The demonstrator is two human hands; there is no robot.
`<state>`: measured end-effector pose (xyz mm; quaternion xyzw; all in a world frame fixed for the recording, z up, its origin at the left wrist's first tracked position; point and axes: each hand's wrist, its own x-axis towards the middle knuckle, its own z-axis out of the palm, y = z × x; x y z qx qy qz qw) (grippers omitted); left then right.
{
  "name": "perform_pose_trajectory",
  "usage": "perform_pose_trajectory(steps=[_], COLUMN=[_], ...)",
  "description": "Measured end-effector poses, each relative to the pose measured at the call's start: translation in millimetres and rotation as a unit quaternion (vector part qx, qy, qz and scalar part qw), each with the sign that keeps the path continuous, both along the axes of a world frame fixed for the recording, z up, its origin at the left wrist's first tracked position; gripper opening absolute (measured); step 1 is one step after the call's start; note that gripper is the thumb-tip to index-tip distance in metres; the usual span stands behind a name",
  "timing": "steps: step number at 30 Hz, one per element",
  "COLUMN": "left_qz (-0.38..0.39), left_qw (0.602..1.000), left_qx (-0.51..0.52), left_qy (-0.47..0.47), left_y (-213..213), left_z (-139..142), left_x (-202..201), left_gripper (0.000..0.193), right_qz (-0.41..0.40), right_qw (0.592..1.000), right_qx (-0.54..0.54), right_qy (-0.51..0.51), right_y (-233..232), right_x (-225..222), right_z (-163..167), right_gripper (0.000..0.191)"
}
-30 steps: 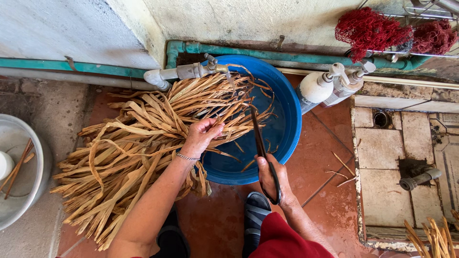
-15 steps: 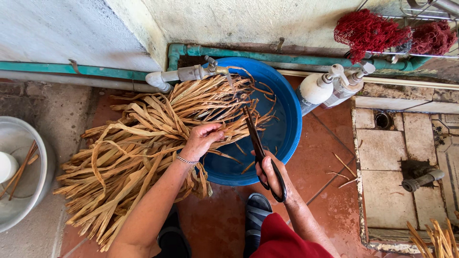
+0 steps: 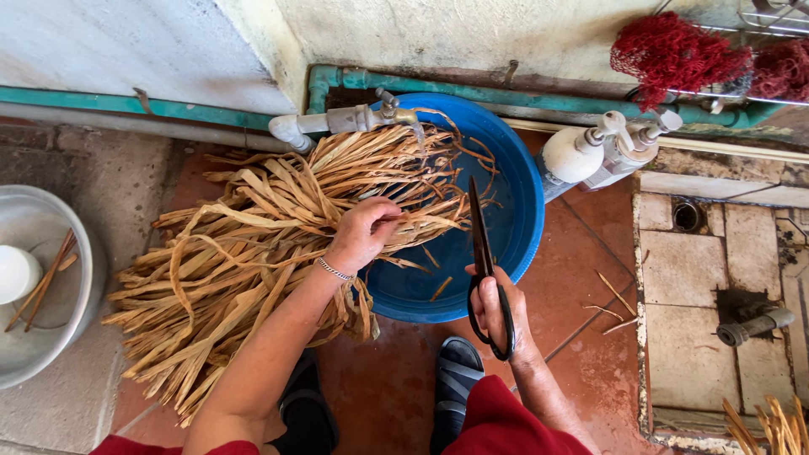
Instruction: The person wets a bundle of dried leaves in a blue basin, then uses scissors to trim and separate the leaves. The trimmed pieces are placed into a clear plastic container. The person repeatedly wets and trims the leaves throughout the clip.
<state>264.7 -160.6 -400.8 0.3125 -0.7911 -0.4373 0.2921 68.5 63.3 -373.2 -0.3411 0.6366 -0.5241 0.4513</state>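
Left hand point(image 3: 364, 233) fisted on dried leaves point(image 3: 253, 253); right hand point(image 3: 497, 313) grips scissors point(image 3: 482, 244).

Left hand point(image 3: 364, 234) on dried leaves point(image 3: 244, 253), scissors point(image 3: 484, 265) in right hand point(image 3: 497, 316)

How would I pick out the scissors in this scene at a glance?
Find the big blue tub under the tap at the wall. At its near rim, the right hand holds the scissors, blades closed and pointing away over the water. They are the only dark metal tool there, unlike the tan dried leaves the left hand grips.
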Motion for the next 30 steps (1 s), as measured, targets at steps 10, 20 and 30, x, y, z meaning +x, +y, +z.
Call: perform_pose_trajectory(steps=[10, 20, 30], left_qz=[0.050, 0.111, 0.046], left_qw=[0.875, 0.982, 0.954], left_qx=[-0.310, -0.153, -0.291], left_qy=[-0.370, -0.021, -0.062], left_y=[-30.4, -20.6, 4.4], left_z=[11.4, 14.7, 43.0], left_x=[16.2, -3.6, -9.0], left_gripper=[0.009, 0.011, 0.022], right_qz=[0.039, 0.098, 0.061], right_qw=[0.999, 0.976, 0.991], right_qx=[0.026, 0.029, -0.006], right_qy=[0.018, 0.194, 0.122], right_y=[-3.5, -2.6, -7.2], right_x=[5.9, 5.8, 14.7], right_z=[-4.1, -16.7, -8.4], right_gripper=[0.068, 0.066, 0.053])
